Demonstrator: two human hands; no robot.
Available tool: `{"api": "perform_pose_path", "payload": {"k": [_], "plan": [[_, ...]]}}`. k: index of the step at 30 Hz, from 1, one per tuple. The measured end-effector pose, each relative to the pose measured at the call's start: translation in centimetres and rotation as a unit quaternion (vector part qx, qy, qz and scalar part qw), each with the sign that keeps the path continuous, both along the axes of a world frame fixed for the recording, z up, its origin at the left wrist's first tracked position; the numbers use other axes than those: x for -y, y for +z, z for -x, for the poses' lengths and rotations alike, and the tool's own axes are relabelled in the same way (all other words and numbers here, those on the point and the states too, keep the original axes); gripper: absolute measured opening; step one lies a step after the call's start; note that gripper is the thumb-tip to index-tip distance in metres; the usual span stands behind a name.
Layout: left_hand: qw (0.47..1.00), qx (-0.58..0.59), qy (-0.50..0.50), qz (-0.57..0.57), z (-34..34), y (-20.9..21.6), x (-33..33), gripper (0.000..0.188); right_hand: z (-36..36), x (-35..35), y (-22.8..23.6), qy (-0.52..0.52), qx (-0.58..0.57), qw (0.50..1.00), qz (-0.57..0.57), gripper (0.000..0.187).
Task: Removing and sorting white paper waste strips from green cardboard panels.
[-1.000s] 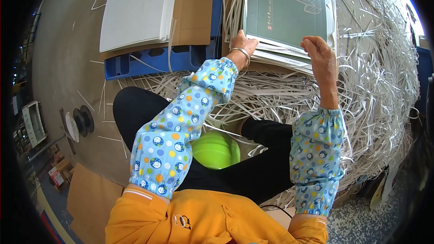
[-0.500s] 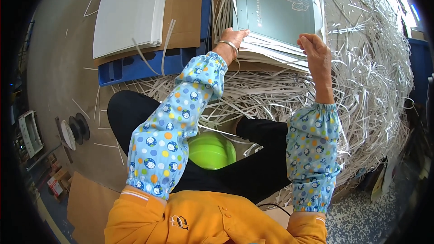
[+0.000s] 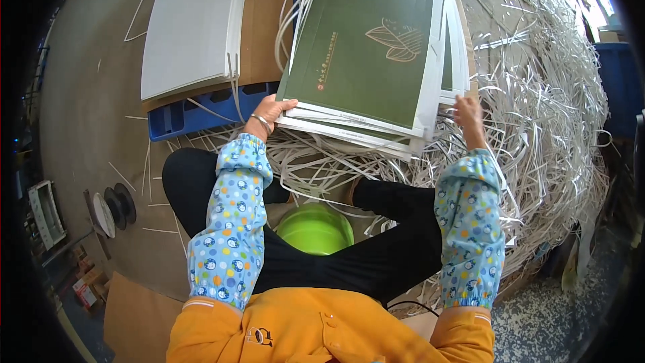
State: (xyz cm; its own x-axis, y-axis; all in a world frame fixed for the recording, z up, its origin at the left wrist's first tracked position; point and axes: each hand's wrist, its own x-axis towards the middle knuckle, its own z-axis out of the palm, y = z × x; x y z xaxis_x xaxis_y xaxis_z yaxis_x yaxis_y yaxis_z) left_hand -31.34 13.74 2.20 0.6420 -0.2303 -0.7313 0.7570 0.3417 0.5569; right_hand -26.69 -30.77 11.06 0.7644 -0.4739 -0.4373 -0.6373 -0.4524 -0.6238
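Dark green printed sheets (image 3: 356, 47) with a gold leaf drawing lie in a loose stack, turned at a slant, their white margins fanned out along the near edge. My left hand (image 3: 270, 111) is closed on the near left corner of the upper sheets, thumb on top. More sheets show beneath, skewed to the right. Beyond the stack's right edge, close to the lower sheets, is my right hand (image 3: 468, 115). Motion smears its fingers, so whether they hold a strip cannot be made out. White paper strips (image 3: 531, 141) lie close beside it.
On the left, a stack of white sheets (image 3: 191, 27) rests on brown cardboard (image 3: 265, 40) over a blue pallet (image 3: 201, 113). Cut strips heap up on the right and under the sheets. A green bowl-like object (image 3: 314, 230) sits between my legs. A black reel (image 3: 121, 205) is at far left.
The upper green sheets have come nearer and leftward, now slanted over those below. My left hand moved left and nearer with their corner; my right hand came down nearer me.
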Motion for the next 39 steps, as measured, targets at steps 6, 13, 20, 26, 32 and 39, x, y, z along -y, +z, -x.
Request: {"api": "perform_pose_path", "payload": {"k": [6, 13, 20, 26, 32, 39], "plan": [[0.985, 0.119, -0.042, -0.116, 0.6, -2.8, 1.0, 0.038, 3.5, -1.4, -4.9, 0.022, -0.154, 0.985, -0.080, 0.049], [0.938, 0.168, -0.049, -0.298, 0.9, -2.8, 2.6, 0.058, 6.1, -4.9, -2.8, -0.028, -0.006, 0.962, -0.273, 0.032], [0.635, 0.536, -0.319, -0.457, 3.8, 9.2, 7.1, 0.094, 7.0, -9.1, 3.0, -0.100, 0.070, 0.912, -0.392, 0.023], [0.529, 0.652, -0.123, -0.529, 8.0, 14.2, 8.6, 0.029, 12.1, -16.4, 7.7, -0.095, 0.142, 0.843, -0.509, 0.025], [0.548, 0.676, -0.057, -0.490, 8.1, 20.0, 2.1, 0.016, 15.3, -14.4, 10.6, 0.115, 0.162, 0.869, -0.452, 0.031], [0.652, 0.637, 0.038, -0.409, 11.7, 30.0, -9.5, 0.015, 11.2, -10.7, 14.0, 0.255, 0.443, 0.802, 0.309, 0.077]]}}
